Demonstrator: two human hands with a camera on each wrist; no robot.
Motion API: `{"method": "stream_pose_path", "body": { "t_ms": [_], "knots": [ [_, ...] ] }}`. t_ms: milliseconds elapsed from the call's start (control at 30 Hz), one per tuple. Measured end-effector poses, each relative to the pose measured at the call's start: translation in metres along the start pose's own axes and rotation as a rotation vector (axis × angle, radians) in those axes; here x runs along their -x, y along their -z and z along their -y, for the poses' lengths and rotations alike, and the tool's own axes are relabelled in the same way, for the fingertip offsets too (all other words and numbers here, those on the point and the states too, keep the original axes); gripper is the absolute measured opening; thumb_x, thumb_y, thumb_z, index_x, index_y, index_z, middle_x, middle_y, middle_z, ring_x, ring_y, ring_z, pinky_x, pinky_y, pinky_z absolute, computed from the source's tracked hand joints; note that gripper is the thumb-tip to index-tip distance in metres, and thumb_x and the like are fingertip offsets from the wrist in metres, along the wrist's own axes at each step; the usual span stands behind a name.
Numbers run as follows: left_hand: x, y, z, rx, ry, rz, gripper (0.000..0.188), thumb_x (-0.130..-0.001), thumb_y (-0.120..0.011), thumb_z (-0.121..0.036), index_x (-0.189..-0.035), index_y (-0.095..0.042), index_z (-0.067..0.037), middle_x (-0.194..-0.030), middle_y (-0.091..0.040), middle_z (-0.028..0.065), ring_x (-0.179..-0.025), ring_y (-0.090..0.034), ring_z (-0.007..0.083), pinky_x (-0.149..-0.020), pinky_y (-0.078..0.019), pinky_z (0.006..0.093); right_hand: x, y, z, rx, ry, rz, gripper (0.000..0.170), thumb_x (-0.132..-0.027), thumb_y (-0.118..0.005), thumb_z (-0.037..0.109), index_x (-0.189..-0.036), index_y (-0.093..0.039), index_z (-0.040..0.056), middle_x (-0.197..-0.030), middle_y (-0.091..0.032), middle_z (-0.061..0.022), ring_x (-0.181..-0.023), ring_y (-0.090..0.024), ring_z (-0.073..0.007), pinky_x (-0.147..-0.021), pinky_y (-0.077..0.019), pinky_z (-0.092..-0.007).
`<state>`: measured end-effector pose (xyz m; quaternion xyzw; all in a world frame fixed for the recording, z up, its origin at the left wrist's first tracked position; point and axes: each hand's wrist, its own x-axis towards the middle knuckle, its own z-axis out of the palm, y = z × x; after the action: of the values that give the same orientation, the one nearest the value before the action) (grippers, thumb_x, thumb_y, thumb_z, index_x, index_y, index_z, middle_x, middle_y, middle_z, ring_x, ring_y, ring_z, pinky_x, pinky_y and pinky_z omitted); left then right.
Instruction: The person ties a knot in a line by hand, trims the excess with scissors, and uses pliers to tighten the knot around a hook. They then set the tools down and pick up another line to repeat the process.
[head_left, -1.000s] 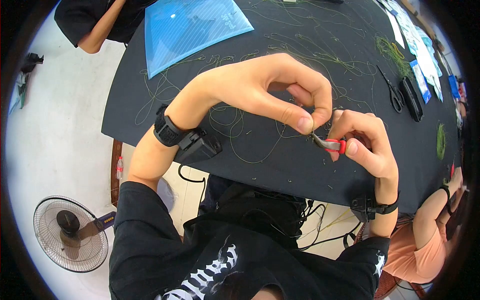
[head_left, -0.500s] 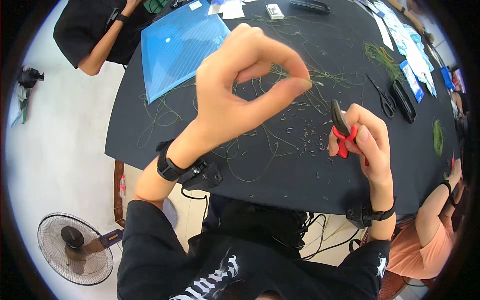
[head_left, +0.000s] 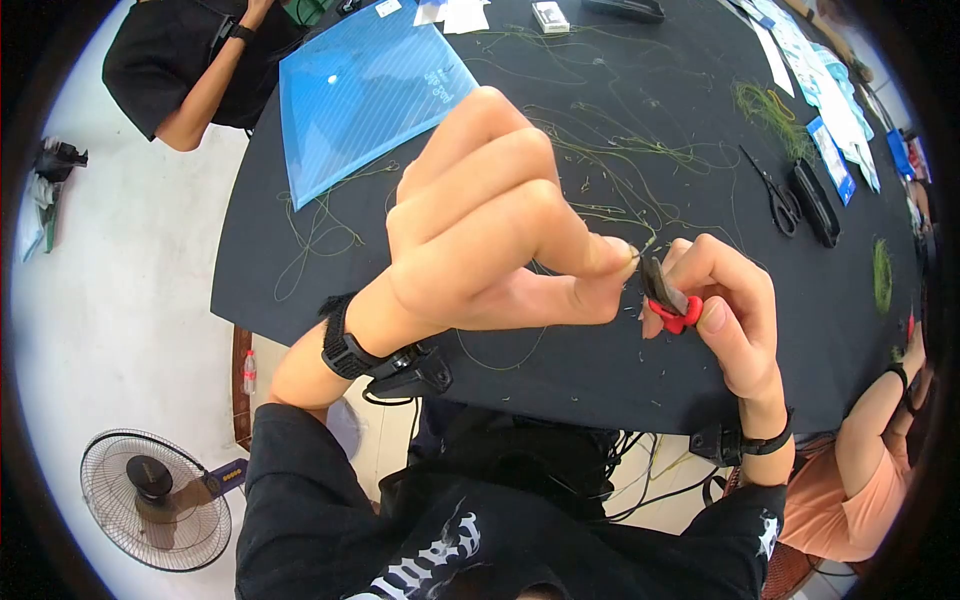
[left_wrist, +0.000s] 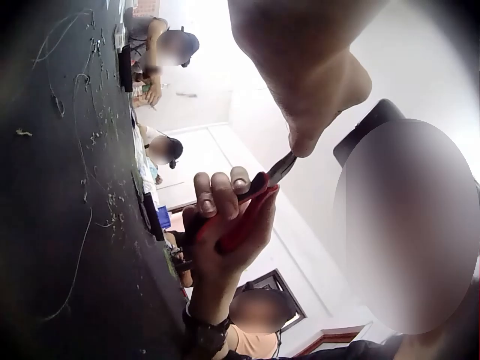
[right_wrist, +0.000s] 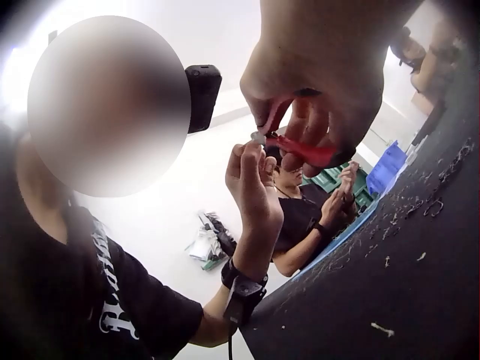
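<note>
In the head view, my left hand (head_left: pixel 490 225) is raised over the table, thumb and forefinger pinching the end of a thin green fishing line (head_left: pixel 649 240). My right hand (head_left: pixel 738 305) grips red-handled pliers (head_left: pixel 678 312) with grey jaws that point up toward the left fingertips. In the left wrist view, the tip of the pliers (left_wrist: pixel 282 166) comes right up to those fingertips. The right wrist view has the red handles (right_wrist: pixel 309 152) inside the curled right fingers. Most of what the left fingertips pinch is hidden behind them.
Loose green lines (head_left: pixel 640 150) and small bits lie over the black table (head_left: pixel 560 385). A blue folder (head_left: pixel 365 100) is at the far left. Black scissors (head_left: pixel 778 200) and a black case (head_left: pixel 815 205) lie at the right. Other people sit around the table.
The left hand drew up and away from the pliers, then came back down beside them, its back now turned upward. The pliers tilted up, then leaned back toward the left fingertips.
</note>
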<state>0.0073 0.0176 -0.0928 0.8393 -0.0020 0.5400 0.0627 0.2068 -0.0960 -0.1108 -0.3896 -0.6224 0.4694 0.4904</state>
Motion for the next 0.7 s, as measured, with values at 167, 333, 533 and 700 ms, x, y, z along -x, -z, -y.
{"method": "stream_pose_path", "body": {
  "t_ms": [167, 333, 533, 700],
  "knots": [
    [0.0003, -0.0025, -0.0018, 0.01, 0.0, -0.009, 0.027, -0.054, -0.082, -0.01, -0.071, -0.06, -0.014, -0.06, -0.036, -0.0039, -0.059, -0.037, 0.0135, -0.05, -0.028, 0.0215, 0.0, 0.0022, 0.0002, 0.023, 0.001, -0.002, 0.03, -0.087, -0.052, 0.026, -0.082, -0.057, -0.003, -0.072, -0.06, -0.0102, -0.064, -0.059, -0.0123, -0.055, -0.0441, -0.021],
    [-0.0002, -0.003, -0.0023, 0.005, 0.0, -0.011, 0.029, -0.053, -0.084, -0.013, -0.071, -0.061, -0.014, -0.06, -0.036, -0.004, -0.059, -0.038, 0.0138, -0.05, -0.028, 0.0219, -0.0006, 0.0026, 0.0012, 0.034, 0.005, -0.001, 0.03, -0.087, -0.052, 0.026, -0.082, -0.056, -0.003, -0.072, -0.06, -0.0103, -0.064, -0.059, -0.0125, -0.055, -0.0445, -0.0212],
    [-0.0015, -0.0035, -0.0017, 0.003, -0.023, -0.009, 0.029, -0.052, -0.083, -0.014, -0.07, -0.06, -0.014, -0.059, -0.037, -0.0037, -0.059, -0.038, 0.0142, -0.05, -0.0276, 0.0227, 0.0, 0.0035, 0.002, 0.036, -0.009, 0.004, 0.029, -0.087, -0.052, 0.025, -0.082, -0.056, -0.0029, -0.071, -0.06, -0.01, -0.063, -0.058, -0.0123, -0.054, -0.0438, -0.0208],
    [-0.002, -0.002, -0.0023, 0.001, -0.023, 0.016, 0.03, -0.052, -0.084, -0.015, -0.07, -0.06, -0.014, -0.059, -0.036, -0.0036, -0.059, -0.039, 0.0145, -0.05, -0.0271, 0.023, 0.0007, 0.003, 0.0005, 0.045, 0.002, -0.008, 0.029, -0.087, -0.052, 0.025, -0.081, -0.056, -0.002, -0.069, -0.059, -0.0089, -0.061, -0.057, -0.0108, -0.052, -0.0418, -0.02]
  ]
}}
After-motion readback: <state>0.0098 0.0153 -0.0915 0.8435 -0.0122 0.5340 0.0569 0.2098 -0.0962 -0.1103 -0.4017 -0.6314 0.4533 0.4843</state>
